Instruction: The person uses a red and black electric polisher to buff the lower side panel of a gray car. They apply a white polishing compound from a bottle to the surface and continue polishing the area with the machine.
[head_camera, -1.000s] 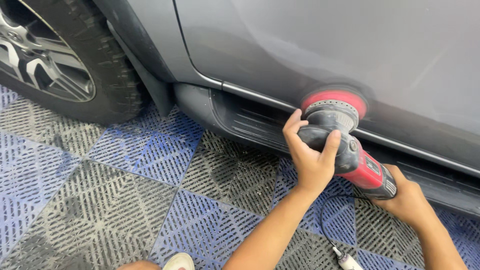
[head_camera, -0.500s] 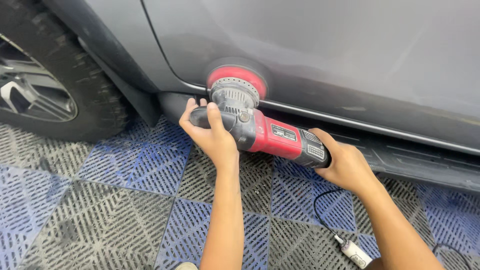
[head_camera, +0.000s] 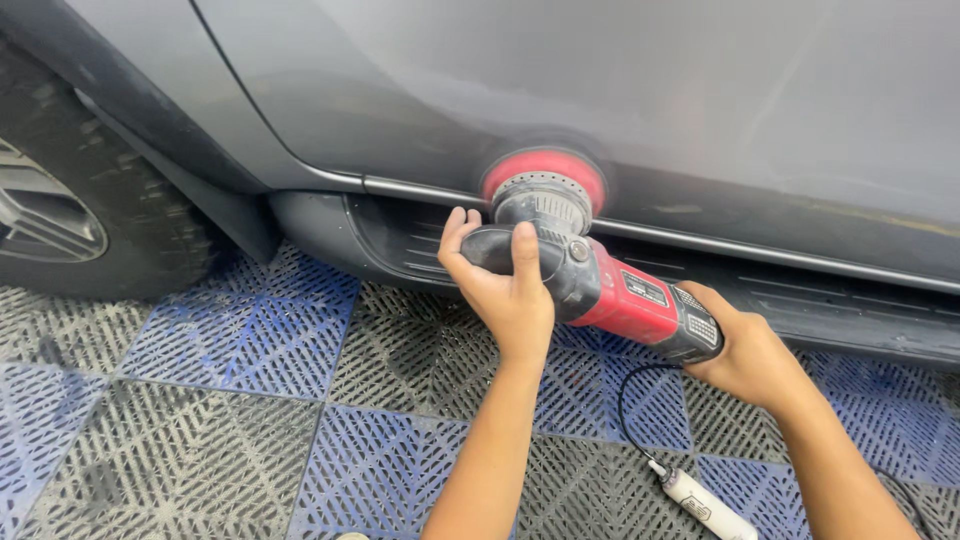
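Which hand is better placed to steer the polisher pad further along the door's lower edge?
The left hand, probably. It wraps the black front grip right behind the red pad, which sits against the grey car door. The right hand holds the polisher at its rear end, far from the pad.

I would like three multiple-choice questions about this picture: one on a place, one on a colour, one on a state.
1. Where is the polisher pad pressed?
A. lower door panel
B. tyre
C. floor tiles

2. What colour is the pad?
A. yellow
B. red
C. white

3. How is the polisher held?
A. left hand only
B. lying on the floor
C. both hands

Answers:
1 A, the pad meets the grey door panel above the side step.
2 B, its rim is red.
3 C, left hand on the front grip, right hand at the rear.
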